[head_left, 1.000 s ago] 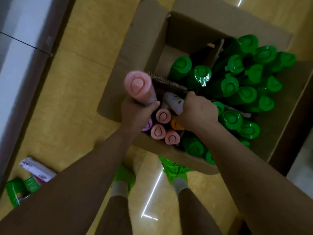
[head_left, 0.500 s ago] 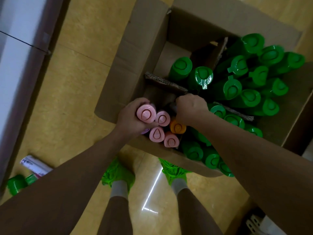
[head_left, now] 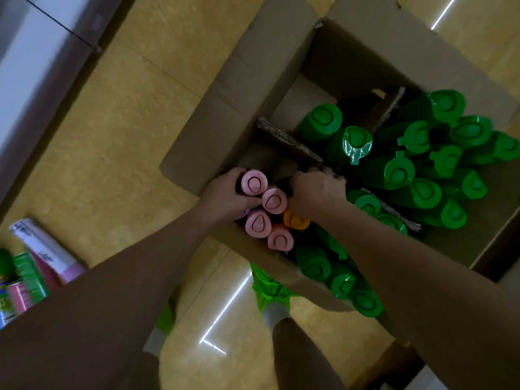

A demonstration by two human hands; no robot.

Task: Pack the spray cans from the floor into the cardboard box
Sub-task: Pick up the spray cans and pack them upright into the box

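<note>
Spray cans, left to right. Left of both hands, well apart from them, loose cans lie on their sides on the floor, one white and pink, others green; not yet packed.

Left hand: fingers curled round the pink-capped can at the near left corner of the cardboard box, gripping just under the cap. Touching that grip on its right stand three more pink caps and one orange cap, all upright.

Right hand: just beside the pink group, knuckles up, fingers bent down into the box by the cardboard divider. Whether it holds a can cannot be told; its fingertips are hidden.

Right of that hand, beyond the divider, green-capped cans stand crowded, several leaning.

Handling, as judged: rigid metal cylinders, moderately heavy if full, with a smooth wall likely to slip in a loose grip. The plastic cap may pop off, so take hold round the body below the cap, not by the cap. Cans tip easily until neighbours wedge them; lower straight down and seat against the pink group.
</note>
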